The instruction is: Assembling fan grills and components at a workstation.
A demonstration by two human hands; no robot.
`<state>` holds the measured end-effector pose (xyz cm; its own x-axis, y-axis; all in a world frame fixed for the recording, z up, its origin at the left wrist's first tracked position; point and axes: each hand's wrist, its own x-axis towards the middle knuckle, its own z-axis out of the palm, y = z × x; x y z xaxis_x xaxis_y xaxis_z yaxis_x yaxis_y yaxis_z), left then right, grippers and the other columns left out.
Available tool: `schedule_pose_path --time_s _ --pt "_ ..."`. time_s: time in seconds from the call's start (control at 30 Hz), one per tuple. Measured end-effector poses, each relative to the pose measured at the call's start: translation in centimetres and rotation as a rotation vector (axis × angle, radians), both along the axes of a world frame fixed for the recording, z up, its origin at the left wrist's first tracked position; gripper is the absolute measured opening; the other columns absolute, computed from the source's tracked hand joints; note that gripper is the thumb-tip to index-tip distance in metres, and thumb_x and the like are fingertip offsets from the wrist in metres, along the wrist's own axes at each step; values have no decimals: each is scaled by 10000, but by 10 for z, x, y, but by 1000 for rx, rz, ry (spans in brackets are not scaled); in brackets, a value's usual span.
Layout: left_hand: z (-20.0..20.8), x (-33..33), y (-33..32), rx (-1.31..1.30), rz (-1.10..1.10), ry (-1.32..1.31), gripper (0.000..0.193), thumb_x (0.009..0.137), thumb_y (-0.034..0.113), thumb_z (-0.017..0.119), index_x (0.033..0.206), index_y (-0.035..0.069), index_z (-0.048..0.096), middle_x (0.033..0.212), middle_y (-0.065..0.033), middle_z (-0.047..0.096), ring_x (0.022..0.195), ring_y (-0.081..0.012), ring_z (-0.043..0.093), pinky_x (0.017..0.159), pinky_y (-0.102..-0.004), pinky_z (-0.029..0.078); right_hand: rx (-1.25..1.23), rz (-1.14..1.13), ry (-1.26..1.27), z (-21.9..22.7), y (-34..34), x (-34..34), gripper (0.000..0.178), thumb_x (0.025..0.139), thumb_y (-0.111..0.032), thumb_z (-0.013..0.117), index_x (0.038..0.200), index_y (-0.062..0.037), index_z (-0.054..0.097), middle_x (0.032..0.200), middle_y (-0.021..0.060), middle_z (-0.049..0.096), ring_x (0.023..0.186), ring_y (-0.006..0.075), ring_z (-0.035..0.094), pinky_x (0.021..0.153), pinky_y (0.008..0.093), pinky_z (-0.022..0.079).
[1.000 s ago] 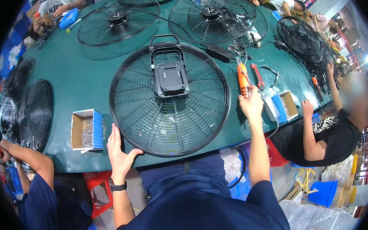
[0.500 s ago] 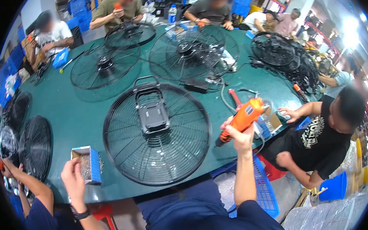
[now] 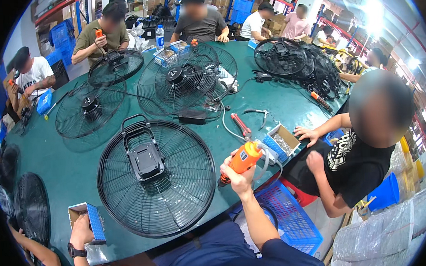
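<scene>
One grip [image 3: 82, 232] now in box [image 3: 97, 223]

Head camera: the left of a fisheye pair worn on the head, looking down and forward, with the wearer's own right sleeve [image 3: 290, 256] directly below at the lower edge.
Green table [image 3: 71, 163]: viewed obliquely from its near side across the middle of the frame, its edge bowed (the wide lens bends straight lines).
Fan guard [image 3: 156, 191]: close range, left of centre.
Person in grey [image 3: 197, 27]: farther off, facing the lens across the table, at upper centre.
Rim: black, curving around the frame's corners.
</scene>
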<state>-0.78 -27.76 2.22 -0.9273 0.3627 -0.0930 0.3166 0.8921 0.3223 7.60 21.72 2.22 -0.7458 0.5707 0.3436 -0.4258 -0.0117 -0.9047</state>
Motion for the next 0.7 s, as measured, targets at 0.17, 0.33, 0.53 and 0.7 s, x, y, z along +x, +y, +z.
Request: schedule_pose_path --time_s 0.17,0.33,0.53,0.7 --pt "-2 -8 -6 -25 33 -131 171 688 123 664 726 -43 647 745 -246 630 755 -401 623 712 -443 500 35 -5 91 -4 -2 -1 413 703 92 692 1030 -20 466 725 40 566 613 104 580 528 230 481" --pt "7 -8 -17 166 208 -67 107 677 3 595 738 -65 650 691 -229 635 674 -351 653 636 -401 508 -29 19 62 -2 -2 0 400 706 83 679 1031 -5 462 748 49 573 627 116 583 573 252 497" --pt "8 -7 -32 993 482 -394 70 841 -12 488 812 13 546 654 -37 542 518 -148 530 445 -242 412 -120 -84 40 -2 -2 1 441 700 107 628 1073 -5 421 759 55 556 636 138 572 609 280 511" --pt "13 3 -38 1444 543 -486 109 898 34 449 871 -18 540 731 -90 557 616 -164 533 533 -262 440 -93 -64 69 -3 -5 3 421 748 73 585 1111 -23 395 808 71 529 657 161 561 614 296 517"
